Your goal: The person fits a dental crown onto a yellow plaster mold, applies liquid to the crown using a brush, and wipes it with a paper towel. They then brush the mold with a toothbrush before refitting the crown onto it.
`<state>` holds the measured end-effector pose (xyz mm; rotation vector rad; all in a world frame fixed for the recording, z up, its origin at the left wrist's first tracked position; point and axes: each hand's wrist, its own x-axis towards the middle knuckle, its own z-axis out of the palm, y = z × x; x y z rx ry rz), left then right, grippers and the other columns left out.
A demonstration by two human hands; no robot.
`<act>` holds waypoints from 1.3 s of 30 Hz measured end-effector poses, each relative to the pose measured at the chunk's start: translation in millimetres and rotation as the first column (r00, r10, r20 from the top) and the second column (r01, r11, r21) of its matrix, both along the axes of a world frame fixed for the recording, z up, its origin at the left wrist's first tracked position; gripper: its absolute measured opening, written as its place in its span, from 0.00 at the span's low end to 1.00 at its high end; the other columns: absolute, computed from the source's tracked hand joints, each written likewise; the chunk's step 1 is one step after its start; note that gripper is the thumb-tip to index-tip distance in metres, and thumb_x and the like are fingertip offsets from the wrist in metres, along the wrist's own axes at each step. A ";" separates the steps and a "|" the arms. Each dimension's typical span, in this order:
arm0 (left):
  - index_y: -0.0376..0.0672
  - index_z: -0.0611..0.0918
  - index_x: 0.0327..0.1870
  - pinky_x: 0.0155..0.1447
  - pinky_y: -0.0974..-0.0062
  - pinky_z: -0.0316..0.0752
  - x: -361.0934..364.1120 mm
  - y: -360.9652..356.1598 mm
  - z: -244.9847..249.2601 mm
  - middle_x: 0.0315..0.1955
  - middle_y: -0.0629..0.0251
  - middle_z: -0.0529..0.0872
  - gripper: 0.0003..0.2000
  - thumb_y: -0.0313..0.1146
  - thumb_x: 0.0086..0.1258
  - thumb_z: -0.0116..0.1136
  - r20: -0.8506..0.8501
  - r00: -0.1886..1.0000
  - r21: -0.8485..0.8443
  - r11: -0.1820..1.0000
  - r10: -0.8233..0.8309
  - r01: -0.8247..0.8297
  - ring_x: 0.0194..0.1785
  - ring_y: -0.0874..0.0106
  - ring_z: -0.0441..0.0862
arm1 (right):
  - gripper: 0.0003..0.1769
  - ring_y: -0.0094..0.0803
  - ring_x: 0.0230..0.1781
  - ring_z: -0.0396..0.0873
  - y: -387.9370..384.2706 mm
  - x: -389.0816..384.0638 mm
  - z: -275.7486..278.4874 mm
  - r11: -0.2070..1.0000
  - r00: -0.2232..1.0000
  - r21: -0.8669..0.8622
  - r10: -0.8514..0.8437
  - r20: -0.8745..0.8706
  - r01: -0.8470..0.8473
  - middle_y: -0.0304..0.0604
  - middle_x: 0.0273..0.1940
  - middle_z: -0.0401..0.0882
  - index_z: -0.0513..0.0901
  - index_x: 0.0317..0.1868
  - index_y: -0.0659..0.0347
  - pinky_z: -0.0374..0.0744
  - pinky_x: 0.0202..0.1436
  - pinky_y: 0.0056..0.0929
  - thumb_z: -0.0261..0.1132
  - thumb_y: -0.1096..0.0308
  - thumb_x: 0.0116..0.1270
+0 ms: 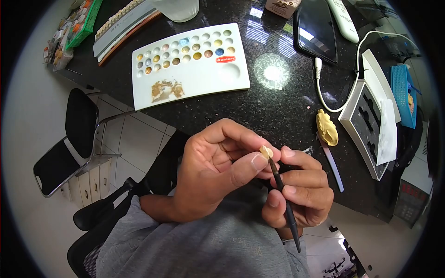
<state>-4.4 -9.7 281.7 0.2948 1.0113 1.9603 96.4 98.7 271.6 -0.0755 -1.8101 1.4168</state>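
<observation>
Left hand (218, 171) pinching tooth (265, 151) at centre, thumb and forefinger. Right hand (299, 190) gripping brush (283, 199), tip touching tooth, handle out toward 5 o'clock. On black counter (278, 109): palette (190, 69) at 11 o'clock, phone (316, 30) at 1, yellow cast (327, 127) at 2 o'clock. Chair (81, 120) at 9 o'clock.

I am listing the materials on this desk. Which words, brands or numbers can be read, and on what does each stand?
"Renfert": red label on the white palette.
"VITA": grey shade-guide holder; the words after it are blurred.
Red display on the device at the lower right: too blurred to read.
</observation>
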 end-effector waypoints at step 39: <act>0.33 0.73 0.42 0.51 0.75 0.80 3.5 3.1 -3.6 0.41 0.52 0.80 0.09 0.18 0.63 0.58 0.029 0.997 0.108 0.991 0.072 -0.075 0.46 0.73 0.80 | 0.20 0.49 0.47 0.80 -2.1 0.9 -3.5 0.999 1.000 -0.031 0.009 -0.018 -0.010 0.46 0.34 0.77 0.74 0.39 0.62 0.80 0.54 0.46 0.73 0.78 0.48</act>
